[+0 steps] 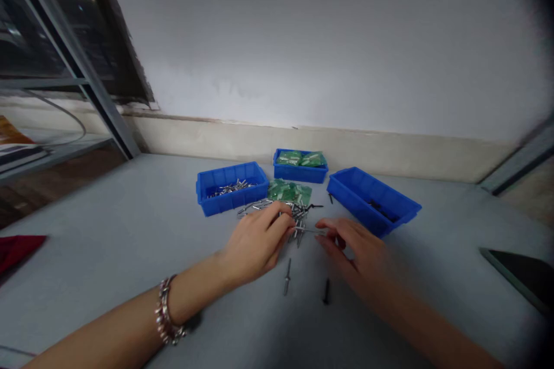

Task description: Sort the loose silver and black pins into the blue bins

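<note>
A thin silver blind rivet lies level between my two hands. My left hand, with a beaded bracelet at the wrist, pinches its left end. At the other end, the thumb and forefinger of my right hand close around the tip. Beneath and behind them is a loose pile of silver rivets, partly hidden by my left hand. Nearer to me, a single rivet and a black screw lie apart on the grey table.
A blue bin at left holds silver rivets. Another blue bin at the back holds green packets, and a green packet lies before it. Small dark pieces sit in the right blue bin. A dark flat object is far right.
</note>
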Demonstrator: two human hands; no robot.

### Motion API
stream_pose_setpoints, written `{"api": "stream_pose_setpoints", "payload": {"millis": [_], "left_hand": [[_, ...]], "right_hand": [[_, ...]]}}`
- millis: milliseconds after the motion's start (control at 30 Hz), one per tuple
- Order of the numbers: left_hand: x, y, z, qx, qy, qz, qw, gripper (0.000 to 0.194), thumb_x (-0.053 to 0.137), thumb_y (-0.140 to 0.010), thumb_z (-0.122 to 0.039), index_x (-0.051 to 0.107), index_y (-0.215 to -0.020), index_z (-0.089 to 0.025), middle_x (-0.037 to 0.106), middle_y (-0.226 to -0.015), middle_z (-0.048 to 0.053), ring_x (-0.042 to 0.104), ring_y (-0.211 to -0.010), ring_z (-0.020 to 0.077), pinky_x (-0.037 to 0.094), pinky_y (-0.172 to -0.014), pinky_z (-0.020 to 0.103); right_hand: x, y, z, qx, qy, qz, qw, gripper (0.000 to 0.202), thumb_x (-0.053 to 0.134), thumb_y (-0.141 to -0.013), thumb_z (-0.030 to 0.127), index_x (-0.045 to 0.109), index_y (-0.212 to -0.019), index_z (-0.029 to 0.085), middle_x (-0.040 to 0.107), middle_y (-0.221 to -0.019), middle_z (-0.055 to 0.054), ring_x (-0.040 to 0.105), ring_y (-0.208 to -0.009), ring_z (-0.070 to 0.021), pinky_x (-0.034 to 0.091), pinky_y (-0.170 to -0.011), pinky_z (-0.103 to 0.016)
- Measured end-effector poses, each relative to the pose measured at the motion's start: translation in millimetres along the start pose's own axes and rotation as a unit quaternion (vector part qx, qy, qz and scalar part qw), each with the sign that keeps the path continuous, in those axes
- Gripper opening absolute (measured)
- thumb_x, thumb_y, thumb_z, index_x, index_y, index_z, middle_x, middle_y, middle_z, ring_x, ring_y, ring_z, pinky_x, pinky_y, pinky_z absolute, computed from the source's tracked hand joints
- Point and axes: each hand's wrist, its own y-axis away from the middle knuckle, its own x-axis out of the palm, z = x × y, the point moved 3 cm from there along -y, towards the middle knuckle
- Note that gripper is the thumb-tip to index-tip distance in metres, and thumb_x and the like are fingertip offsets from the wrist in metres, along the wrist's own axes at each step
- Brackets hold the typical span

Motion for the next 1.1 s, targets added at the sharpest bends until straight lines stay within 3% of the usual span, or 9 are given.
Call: {"api": "stream_pose_setpoints", "payload": {"millis": [167,1100], "left_hand": [[-1.1,-0.4,-0.2,-0.005,0.007,-0.006,1.000,0.021,0.027,-0.092,-0.021,0.047,-0.090,-0.016,0.053,-0.093,0.007,0.054,-0.074,0.0161,0.048,-0.060,0.029],[2.3,1.9,1.8,-0.016,0.023,0.002,1.000,0.019,0.032,-0.092,-0.024,0.048,-0.097,-0.015,0.052,-0.096,0.008,0.054,-0.082,0.0178,0.050,-0.067,0.032]], "right_hand": [[-1.0,-1.1,1.0,-0.015,0.006,-0.007,1.000,0.013,0.043,-0.089,0.024,0.056,-0.087,0.020,0.062,-0.075,-0.003,0.058,-0.070,-0.0171,0.046,-0.062,-0.029],[-2.9,-0.4,1.5,-0.022,0.001,-0.012,1.000,0.014,0.043,-0.088,0.020,0.057,-0.086,0.019,0.060,-0.074,-0.003,0.055,-0.068,-0.0169,0.044,-0.061,-0.030]]}}
